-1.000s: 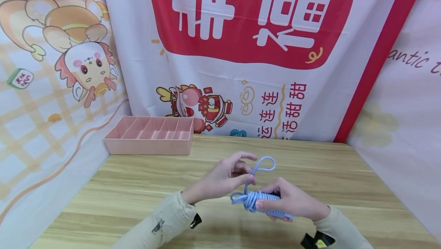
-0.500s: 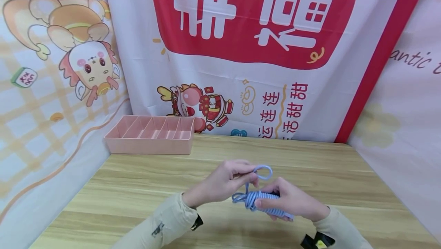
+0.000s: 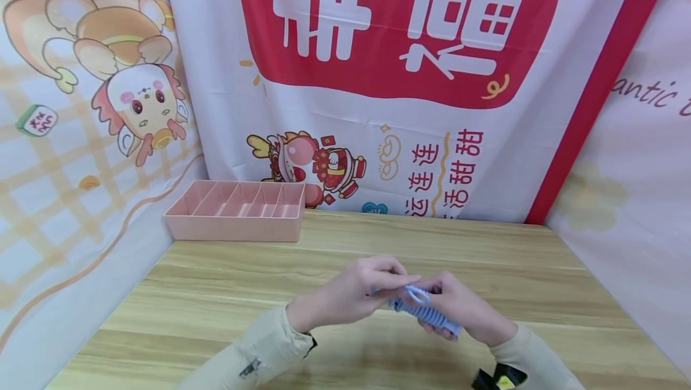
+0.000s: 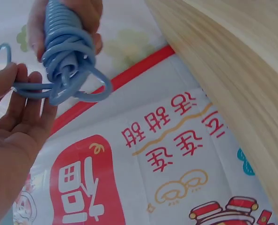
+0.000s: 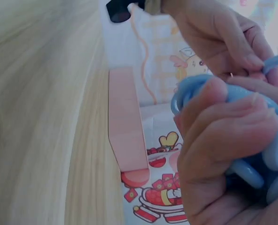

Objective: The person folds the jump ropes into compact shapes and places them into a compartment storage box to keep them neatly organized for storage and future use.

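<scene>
A light blue cord (image 3: 436,317), wound in tight turns into a long bundle, is held over the table. My right hand (image 3: 468,305) grips this bundle, its fingers curled round the coils in the right wrist view. Thumb and fingers of my left hand (image 3: 353,293) pinch the free loop of cord, which in the head view now lies across the right hand's thumb area. In the left wrist view the coiled cord (image 4: 66,44) ends in loose crossed loops, and one strand runs from there to the left fingertips. Part of the bundle hides behind the right fingers.
A pink tray (image 3: 234,229) with several narrow compartments stands at the table's back left. The wooden table (image 3: 216,294) meets a printed cloth backdrop (image 3: 486,162) at the back, with more printed cloth at both sides.
My left hand has brought the cord loop down and to the right, from above the bundle to right against it. The right hand keeps its grip, with its thumb shifted upward.
</scene>
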`<state>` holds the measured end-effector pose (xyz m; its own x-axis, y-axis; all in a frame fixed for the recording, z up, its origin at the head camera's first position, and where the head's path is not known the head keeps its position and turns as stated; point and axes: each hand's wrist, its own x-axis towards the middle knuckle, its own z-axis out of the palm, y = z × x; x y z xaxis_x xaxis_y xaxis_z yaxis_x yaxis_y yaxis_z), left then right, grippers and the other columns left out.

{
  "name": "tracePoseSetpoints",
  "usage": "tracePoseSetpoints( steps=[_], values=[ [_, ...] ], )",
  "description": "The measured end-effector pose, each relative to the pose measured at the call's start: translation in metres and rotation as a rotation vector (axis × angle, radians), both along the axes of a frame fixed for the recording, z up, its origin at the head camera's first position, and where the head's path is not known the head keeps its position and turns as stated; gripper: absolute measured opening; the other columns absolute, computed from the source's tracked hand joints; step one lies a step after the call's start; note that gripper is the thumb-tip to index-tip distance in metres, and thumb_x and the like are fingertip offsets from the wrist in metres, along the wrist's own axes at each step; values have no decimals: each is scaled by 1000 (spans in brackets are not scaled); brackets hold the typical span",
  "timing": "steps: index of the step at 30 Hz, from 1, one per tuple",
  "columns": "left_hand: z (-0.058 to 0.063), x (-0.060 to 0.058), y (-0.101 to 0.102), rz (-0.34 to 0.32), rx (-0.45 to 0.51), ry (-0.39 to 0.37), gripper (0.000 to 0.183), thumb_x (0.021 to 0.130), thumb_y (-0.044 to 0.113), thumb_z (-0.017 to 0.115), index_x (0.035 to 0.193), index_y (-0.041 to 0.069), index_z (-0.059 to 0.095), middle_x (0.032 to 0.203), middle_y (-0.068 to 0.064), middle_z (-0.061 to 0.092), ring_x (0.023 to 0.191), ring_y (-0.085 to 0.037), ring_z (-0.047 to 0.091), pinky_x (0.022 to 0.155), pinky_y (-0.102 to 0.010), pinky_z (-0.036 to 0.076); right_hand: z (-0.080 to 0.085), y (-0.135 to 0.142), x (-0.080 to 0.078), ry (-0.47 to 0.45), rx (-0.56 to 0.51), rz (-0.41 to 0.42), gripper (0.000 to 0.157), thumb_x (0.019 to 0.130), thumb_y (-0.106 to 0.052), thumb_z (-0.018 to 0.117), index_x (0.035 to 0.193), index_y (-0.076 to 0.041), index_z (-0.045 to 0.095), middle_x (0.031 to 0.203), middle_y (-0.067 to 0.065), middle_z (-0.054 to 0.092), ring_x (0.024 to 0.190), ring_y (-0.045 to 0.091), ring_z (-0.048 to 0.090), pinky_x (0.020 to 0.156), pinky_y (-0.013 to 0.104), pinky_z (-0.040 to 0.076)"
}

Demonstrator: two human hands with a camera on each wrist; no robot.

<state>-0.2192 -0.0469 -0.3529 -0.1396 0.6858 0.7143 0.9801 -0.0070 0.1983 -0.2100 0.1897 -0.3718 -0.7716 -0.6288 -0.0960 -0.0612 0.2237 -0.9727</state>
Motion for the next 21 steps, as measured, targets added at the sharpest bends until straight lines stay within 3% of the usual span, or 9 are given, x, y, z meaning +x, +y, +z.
tracePoseSetpoints(
  steps=[4, 9, 15, 21],
  values=[
    [0, -1, -1, 87, 34, 107, 41, 87, -8, 69, 127, -8, 61, 102, -10, 64, 86, -8, 59, 76, -10, 47, 1, 0, 0, -85, -65, -28, 37, 100, -27, 60, 97, 9, 65, 63, 9, 58, 40, 9, 46, 35, 21, 39],
    [0, -2, -3, 187, 67, 241, 51, 89, -1, 71, 134, -12, 50, 97, -9, 64, 82, -10, 62, 78, -9, 47, 2, -2, 1, -117, -90, -26, 34, 100, -26, 59, 96, 6, 67, 63, 8, 58, 40, 8, 46, 35, 21, 39],
    [0, -3, -4, 199, 96, 267, 60, 98, 9, 61, 145, -14, 31, 88, -7, 63, 77, -10, 63, 77, -7, 46, 2, -3, 2, -146, -91, -3, 37, 100, -27, 59, 106, 9, 67, 65, 8, 59, 42, 8, 46, 36, 20, 39],
    [0, -3, -3, 246, 89, 339, 50, 98, 6, 61, 138, -17, 40, 91, -10, 65, 79, -13, 68, 77, -7, 46, 0, -3, 2, -159, -92, 1, 36, 100, -27, 60, 108, 7, 68, 66, 8, 59, 42, 8, 46, 36, 20, 39]
  ],
)
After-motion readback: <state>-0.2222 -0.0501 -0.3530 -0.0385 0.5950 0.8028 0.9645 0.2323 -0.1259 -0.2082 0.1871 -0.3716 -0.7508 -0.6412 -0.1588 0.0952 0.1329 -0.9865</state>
